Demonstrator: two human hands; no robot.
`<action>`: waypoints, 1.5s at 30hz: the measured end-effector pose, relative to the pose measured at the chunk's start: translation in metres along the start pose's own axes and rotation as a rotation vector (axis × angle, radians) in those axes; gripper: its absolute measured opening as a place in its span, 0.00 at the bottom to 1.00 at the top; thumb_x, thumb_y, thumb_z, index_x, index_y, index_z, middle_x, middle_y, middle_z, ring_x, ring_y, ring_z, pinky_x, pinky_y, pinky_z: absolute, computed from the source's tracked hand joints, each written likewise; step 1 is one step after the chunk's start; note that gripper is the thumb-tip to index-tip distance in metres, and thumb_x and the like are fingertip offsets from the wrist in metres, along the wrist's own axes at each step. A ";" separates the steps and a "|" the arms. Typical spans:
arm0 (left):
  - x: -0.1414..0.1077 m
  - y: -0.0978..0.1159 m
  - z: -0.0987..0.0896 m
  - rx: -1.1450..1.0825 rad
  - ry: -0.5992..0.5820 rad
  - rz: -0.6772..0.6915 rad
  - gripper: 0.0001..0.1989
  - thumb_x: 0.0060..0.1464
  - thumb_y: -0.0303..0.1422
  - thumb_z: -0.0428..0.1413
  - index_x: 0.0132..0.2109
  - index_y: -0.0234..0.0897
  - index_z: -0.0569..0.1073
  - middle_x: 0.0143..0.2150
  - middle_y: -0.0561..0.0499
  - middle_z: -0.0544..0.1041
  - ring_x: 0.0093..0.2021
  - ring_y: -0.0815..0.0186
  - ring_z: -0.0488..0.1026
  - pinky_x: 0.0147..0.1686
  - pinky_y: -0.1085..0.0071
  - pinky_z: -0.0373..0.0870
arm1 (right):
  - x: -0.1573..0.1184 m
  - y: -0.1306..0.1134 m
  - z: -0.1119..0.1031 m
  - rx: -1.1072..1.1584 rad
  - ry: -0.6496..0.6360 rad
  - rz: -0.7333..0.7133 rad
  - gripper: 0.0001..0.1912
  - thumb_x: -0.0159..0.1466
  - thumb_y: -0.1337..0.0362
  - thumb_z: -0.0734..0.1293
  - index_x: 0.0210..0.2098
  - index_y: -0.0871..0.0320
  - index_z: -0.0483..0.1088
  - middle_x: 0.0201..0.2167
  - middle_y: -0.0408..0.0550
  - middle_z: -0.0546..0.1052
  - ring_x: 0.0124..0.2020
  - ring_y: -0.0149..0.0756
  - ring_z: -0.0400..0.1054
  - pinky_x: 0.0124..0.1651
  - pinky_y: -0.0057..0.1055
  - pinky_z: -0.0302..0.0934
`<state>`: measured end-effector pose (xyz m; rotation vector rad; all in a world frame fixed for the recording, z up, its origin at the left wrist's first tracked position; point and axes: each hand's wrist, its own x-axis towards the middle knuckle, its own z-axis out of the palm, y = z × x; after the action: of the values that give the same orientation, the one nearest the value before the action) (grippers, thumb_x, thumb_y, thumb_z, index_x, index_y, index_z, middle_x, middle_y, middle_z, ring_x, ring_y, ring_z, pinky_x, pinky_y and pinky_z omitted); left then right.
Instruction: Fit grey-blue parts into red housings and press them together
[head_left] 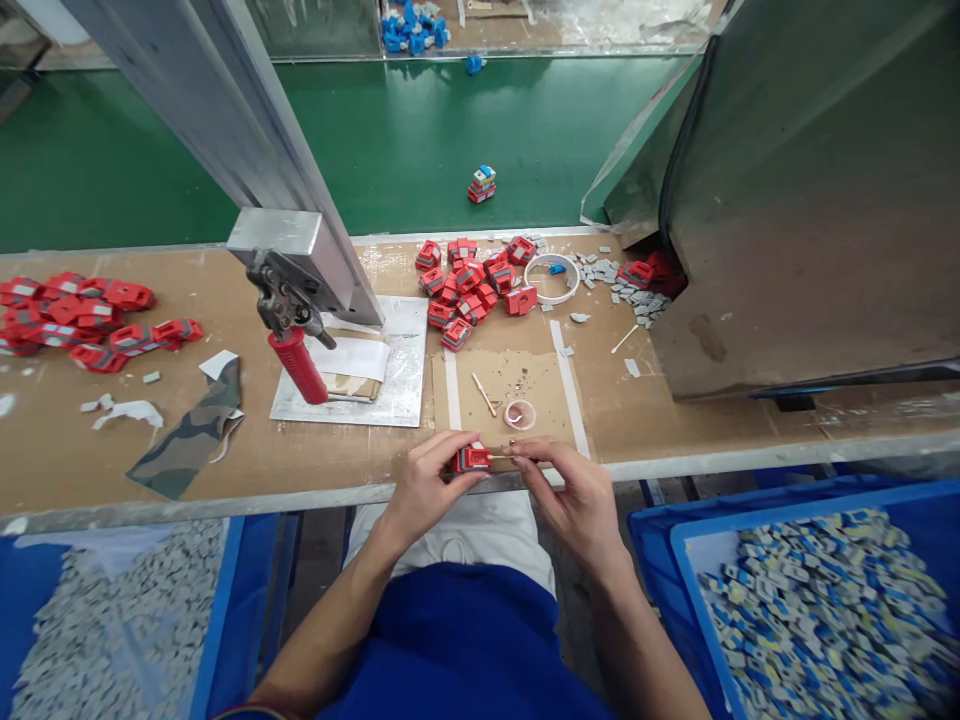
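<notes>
My left hand (435, 482) pinches a small red plastic part (472, 459) at the front edge of the bench. From the right, my right hand (568, 490) holds a thin stick (500, 457) between its fingertips, the stick's far end touching or very near the red part. Just beyond my hands sits a small round pinkish dish (519, 415). A short swab (484, 394) lies on the taped cardboard (540, 365). Behind that is a heap of similar red parts (469, 285), beside a white tape ring (551, 279).
A red-handled clamp (298, 365) stands on a metal plate (405, 360) to the left. More red parts (90, 315) and camouflage cloth (191, 430) lie farther left. A metal housing (810, 220) rises at right. Blue bins (694, 590) flank me below. Beyond is a green conveyor (375, 150).
</notes>
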<state>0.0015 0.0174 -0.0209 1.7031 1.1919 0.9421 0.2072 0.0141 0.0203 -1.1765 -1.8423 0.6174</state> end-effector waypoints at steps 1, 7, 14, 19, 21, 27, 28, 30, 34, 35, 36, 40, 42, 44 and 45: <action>0.000 0.000 0.000 -0.002 0.001 0.000 0.20 0.58 0.37 0.65 0.56 0.35 0.78 0.49 0.40 0.82 0.48 0.57 0.81 0.50 0.62 0.78 | 0.000 -0.001 -0.001 0.000 -0.012 0.003 0.07 0.70 0.71 0.65 0.43 0.53 0.72 0.37 0.45 0.83 0.39 0.34 0.80 0.42 0.26 0.73; 0.001 0.002 0.000 0.004 0.007 0.011 0.19 0.58 0.36 0.65 0.55 0.35 0.78 0.49 0.41 0.82 0.48 0.57 0.80 0.50 0.63 0.78 | 0.002 -0.002 0.003 0.051 -0.020 0.025 0.06 0.70 0.71 0.66 0.42 0.53 0.73 0.37 0.44 0.84 0.39 0.33 0.80 0.44 0.25 0.73; 0.000 0.003 0.000 0.003 0.019 0.016 0.18 0.57 0.33 0.66 0.54 0.33 0.78 0.47 0.41 0.82 0.47 0.58 0.80 0.49 0.65 0.78 | 0.003 -0.002 0.008 0.128 -0.022 0.054 0.05 0.70 0.68 0.67 0.41 0.53 0.75 0.37 0.46 0.84 0.39 0.35 0.81 0.43 0.29 0.75; -0.002 -0.001 -0.004 -0.034 -0.017 -0.024 0.20 0.57 0.32 0.66 0.56 0.35 0.78 0.50 0.40 0.82 0.49 0.57 0.80 0.52 0.62 0.78 | -0.009 0.023 -0.006 0.179 0.266 0.238 0.03 0.70 0.65 0.69 0.40 0.53 0.76 0.37 0.47 0.82 0.41 0.37 0.78 0.45 0.33 0.74; -0.002 -0.002 -0.007 -0.054 -0.031 -0.041 0.20 0.58 0.31 0.64 0.58 0.36 0.77 0.52 0.40 0.81 0.50 0.57 0.80 0.52 0.61 0.78 | -0.008 0.035 -0.008 0.168 0.346 0.260 0.04 0.70 0.63 0.69 0.40 0.53 0.77 0.37 0.48 0.81 0.40 0.37 0.77 0.44 0.34 0.73; -0.001 -0.005 -0.013 -0.102 -0.019 -0.064 0.20 0.58 0.33 0.63 0.57 0.38 0.79 0.53 0.40 0.82 0.51 0.55 0.81 0.49 0.63 0.80 | 0.006 0.049 0.007 0.042 0.238 0.230 0.08 0.71 0.60 0.66 0.37 0.54 0.76 0.37 0.49 0.80 0.41 0.39 0.76 0.45 0.36 0.71; -0.001 -0.005 -0.014 -0.119 -0.011 -0.073 0.19 0.58 0.34 0.63 0.57 0.39 0.80 0.52 0.40 0.82 0.51 0.55 0.81 0.49 0.64 0.80 | 0.007 0.049 0.009 0.045 0.191 0.234 0.08 0.71 0.60 0.66 0.38 0.55 0.76 0.39 0.50 0.81 0.42 0.39 0.76 0.45 0.36 0.71; -0.001 -0.004 -0.015 -0.158 0.006 -0.091 0.19 0.57 0.36 0.64 0.55 0.39 0.81 0.51 0.40 0.82 0.49 0.55 0.81 0.48 0.64 0.80 | 0.007 0.050 0.008 0.061 0.114 0.226 0.09 0.70 0.58 0.67 0.45 0.55 0.75 0.44 0.52 0.81 0.44 0.39 0.77 0.45 0.35 0.72; -0.002 -0.002 -0.017 -0.227 0.016 -0.091 0.18 0.58 0.40 0.64 0.53 0.40 0.82 0.49 0.41 0.81 0.47 0.57 0.80 0.45 0.66 0.80 | 0.034 0.076 -0.023 -0.068 0.136 0.212 0.17 0.73 0.56 0.63 0.55 0.57 0.70 0.49 0.54 0.79 0.45 0.38 0.76 0.48 0.35 0.71; -0.003 -0.002 -0.018 -0.251 0.012 -0.087 0.18 0.58 0.40 0.64 0.53 0.40 0.82 0.49 0.41 0.80 0.46 0.58 0.80 0.44 0.67 0.79 | 0.048 0.087 -0.034 -0.184 0.157 0.243 0.15 0.73 0.57 0.61 0.54 0.58 0.71 0.48 0.55 0.79 0.44 0.39 0.76 0.48 0.35 0.70; -0.004 -0.003 -0.019 -0.278 0.006 -0.084 0.18 0.58 0.41 0.63 0.53 0.40 0.82 0.48 0.41 0.79 0.44 0.58 0.80 0.42 0.68 0.79 | 0.065 0.100 -0.045 -0.352 0.132 0.308 0.15 0.73 0.60 0.61 0.54 0.60 0.71 0.49 0.56 0.78 0.47 0.39 0.75 0.50 0.34 0.69; -0.010 -0.012 -0.019 -0.342 -0.001 -0.081 0.19 0.60 0.43 0.61 0.55 0.42 0.80 0.49 0.43 0.76 0.45 0.59 0.78 0.43 0.68 0.78 | 0.133 0.149 -0.075 -0.686 0.097 0.491 0.17 0.71 0.66 0.61 0.55 0.68 0.71 0.55 0.65 0.74 0.51 0.46 0.73 0.58 0.39 0.64; -0.015 -0.018 -0.018 -0.337 0.014 -0.090 0.20 0.61 0.44 0.60 0.57 0.42 0.79 0.52 0.42 0.76 0.50 0.58 0.77 0.50 0.65 0.76 | 0.154 0.164 -0.078 -0.730 0.053 0.505 0.15 0.70 0.67 0.62 0.52 0.68 0.74 0.54 0.66 0.74 0.52 0.49 0.72 0.59 0.40 0.62; -0.018 -0.022 -0.016 -0.349 0.029 -0.127 0.22 0.61 0.46 0.60 0.57 0.41 0.78 0.55 0.41 0.75 0.53 0.55 0.75 0.55 0.61 0.74 | 0.165 0.170 -0.076 -0.774 -0.005 0.511 0.13 0.70 0.68 0.62 0.48 0.67 0.76 0.51 0.66 0.76 0.52 0.50 0.72 0.58 0.41 0.62; -0.019 -0.023 -0.014 -0.379 0.031 -0.159 0.24 0.60 0.47 0.60 0.58 0.40 0.77 0.55 0.41 0.75 0.53 0.55 0.76 0.56 0.60 0.73 | 0.168 0.172 -0.075 -0.793 -0.032 0.513 0.13 0.70 0.69 0.62 0.46 0.67 0.77 0.50 0.67 0.76 0.51 0.51 0.73 0.57 0.41 0.62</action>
<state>-0.0240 0.0067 -0.0390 1.2799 1.0715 1.0238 0.3198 0.2374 -0.0057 -2.2078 -1.8646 0.1451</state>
